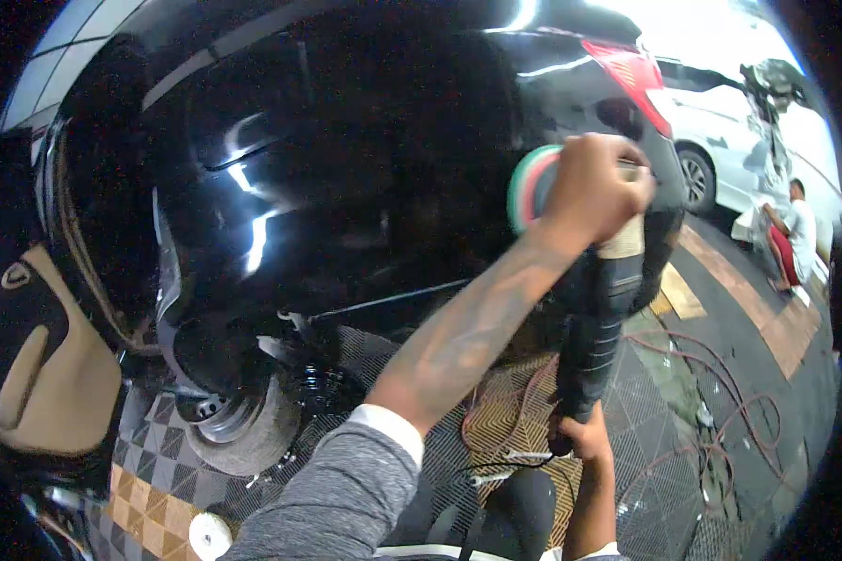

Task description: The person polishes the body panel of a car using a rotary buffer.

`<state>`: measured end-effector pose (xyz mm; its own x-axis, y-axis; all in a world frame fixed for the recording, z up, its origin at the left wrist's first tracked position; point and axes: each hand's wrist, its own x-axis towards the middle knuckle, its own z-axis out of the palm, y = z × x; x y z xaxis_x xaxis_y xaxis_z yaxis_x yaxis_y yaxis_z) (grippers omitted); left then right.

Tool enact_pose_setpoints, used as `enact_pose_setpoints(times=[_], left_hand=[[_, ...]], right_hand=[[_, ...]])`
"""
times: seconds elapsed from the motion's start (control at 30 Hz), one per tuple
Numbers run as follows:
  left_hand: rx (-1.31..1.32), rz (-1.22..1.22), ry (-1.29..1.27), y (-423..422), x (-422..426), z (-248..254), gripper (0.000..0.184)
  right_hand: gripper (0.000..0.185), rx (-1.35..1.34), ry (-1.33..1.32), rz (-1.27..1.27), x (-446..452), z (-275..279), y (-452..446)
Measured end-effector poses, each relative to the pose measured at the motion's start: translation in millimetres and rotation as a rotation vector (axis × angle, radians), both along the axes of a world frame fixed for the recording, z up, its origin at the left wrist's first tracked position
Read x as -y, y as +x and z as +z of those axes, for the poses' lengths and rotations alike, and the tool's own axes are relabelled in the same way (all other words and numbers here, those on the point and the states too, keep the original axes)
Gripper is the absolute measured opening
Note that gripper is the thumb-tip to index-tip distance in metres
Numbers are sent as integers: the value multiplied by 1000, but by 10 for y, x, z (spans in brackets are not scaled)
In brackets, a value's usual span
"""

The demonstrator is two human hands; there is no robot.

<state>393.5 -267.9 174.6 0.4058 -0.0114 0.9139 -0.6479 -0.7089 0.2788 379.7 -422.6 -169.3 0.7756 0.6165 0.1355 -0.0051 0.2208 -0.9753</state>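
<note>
My left hand [597, 187] is closed over the head of a car polisher [591, 323], at the end of an outstretched arm in a grey sleeve. Lower down, my right hand [585, 434] wraps round the polisher's rear end, near its cord. The polisher's round pad [533, 187], with green and pink layers, faces the rear side of a glossy black car [374, 178]. It is at the panel; whether it presses on it I cannot tell. A red tail light [631, 79] lies just above and right of my left hand.
A wheel [243, 430] sits under the car's arch, and a beige-trimmed open door [61, 374] stands at left. A white round object [210, 536] lies on the tiled floor. A reddish hose [758, 421] coils at right. Behind, a person [795, 234] crouches beside a white car [720, 140].
</note>
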Motion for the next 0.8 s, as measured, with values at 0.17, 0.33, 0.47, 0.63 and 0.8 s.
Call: enact_pose_setpoints(times=[0.17,0.33,0.47,0.63,0.8], left_hand=[[16,85,41,86,-86,435,20],[92,131,55,-507,-682,748,23],[215,259,142,-727,-892,1289,25],[228,266,216,-529,-935,1916,19],[46,72,6,-145,-759,2240,10]], right_hand=[[62,13,77,17,-327,414,-64],[61,198,2,60,-785,726,-190],[66,86,-63,217,-1030,1399,-277],[43,183,154,27,-1091,1770,-338],[47,-25,4,48,-729,2519,-506]])
